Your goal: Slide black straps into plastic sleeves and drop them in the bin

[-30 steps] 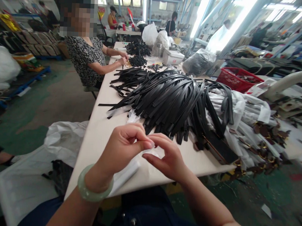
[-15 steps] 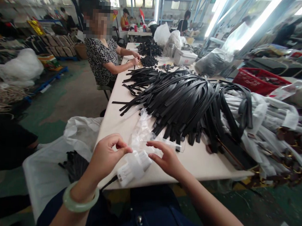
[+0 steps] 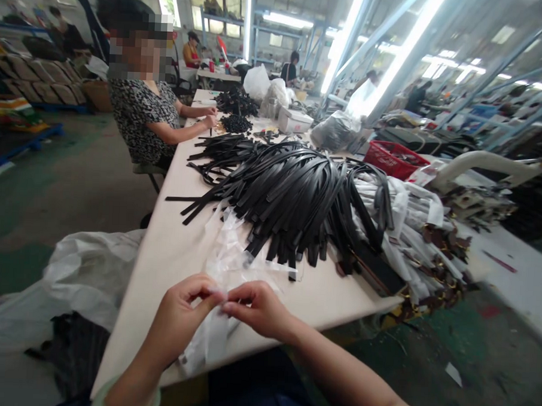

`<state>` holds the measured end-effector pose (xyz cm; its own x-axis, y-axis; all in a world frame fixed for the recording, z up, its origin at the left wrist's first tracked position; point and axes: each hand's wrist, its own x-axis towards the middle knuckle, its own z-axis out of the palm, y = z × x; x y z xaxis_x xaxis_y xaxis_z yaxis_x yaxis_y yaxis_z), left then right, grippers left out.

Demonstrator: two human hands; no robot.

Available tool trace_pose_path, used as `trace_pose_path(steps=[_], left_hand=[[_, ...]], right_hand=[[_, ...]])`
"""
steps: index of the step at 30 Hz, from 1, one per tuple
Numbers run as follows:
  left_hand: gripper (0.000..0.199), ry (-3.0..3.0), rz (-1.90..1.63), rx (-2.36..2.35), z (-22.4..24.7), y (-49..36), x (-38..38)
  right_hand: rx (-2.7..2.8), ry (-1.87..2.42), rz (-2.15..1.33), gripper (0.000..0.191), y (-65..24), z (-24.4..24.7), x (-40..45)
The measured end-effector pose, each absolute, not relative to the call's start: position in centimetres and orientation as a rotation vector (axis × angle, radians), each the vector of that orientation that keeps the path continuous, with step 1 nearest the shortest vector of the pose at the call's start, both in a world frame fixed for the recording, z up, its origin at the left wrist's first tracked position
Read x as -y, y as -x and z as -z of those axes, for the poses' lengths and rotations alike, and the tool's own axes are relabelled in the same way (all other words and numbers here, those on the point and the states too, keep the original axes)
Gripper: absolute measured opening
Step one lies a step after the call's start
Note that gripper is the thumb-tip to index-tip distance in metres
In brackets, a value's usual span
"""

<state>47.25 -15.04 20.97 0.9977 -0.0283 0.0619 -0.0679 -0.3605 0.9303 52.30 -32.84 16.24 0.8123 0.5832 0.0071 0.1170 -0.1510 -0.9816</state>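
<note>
My left hand is closed in a pinch on thin translucent plastic film at the table's near edge. Thumb and finger of my right hand pinch the same film, their tips almost touching the left ones. The part between the fingertips is small and blurred. Below the hands, a whitish object under the film cannot be made out clearly. Loose clear plastic pieces lie just beyond my fingers. Past them spreads a large heap of flat black straps.
White-wrapped straps with brown ends lie at the right of the table. A red basket stands behind them. Across the left side sits a co-worker beside small black parts. Black strips lie at lower left.
My right hand, open and apart before, has moved left to meet my left hand and closed in a pinch. The view has turned to the right.
</note>
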Motion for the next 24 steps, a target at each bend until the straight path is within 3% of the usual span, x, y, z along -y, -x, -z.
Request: trace_pose_path(steps=[5,8,10,16,24], left_hand=[[0.028,-1.957,-0.105,0.064,-20.2,-47.7,15.2],[0.027,-1.980,-0.110,0.083,-20.0,-47.9,15.7],[0.025,-2.008,-0.127,0.096,-20.0,-47.9,16.2],[0.023,-2.121,-0.231,0.068,-20.2,-47.7,17.0],[0.020,-2.133,-0.111,0.094,-19.7,-47.5,17.2]], right_hand=[[-0.080,2.094,0.016,0.044,-60.8,-15.3,40.7],[-0.335,2.193,0.160,0.035,-64.7,-14.2,44.8],[-0.396,2.223,0.131,0.032,-65.8,-13.3,45.9],[-0.320,2.132,-0.035,0.045,-65.4,-12.4,45.8],[0.119,1.701,-0.186,0.055,-57.3,-19.0,40.4]])
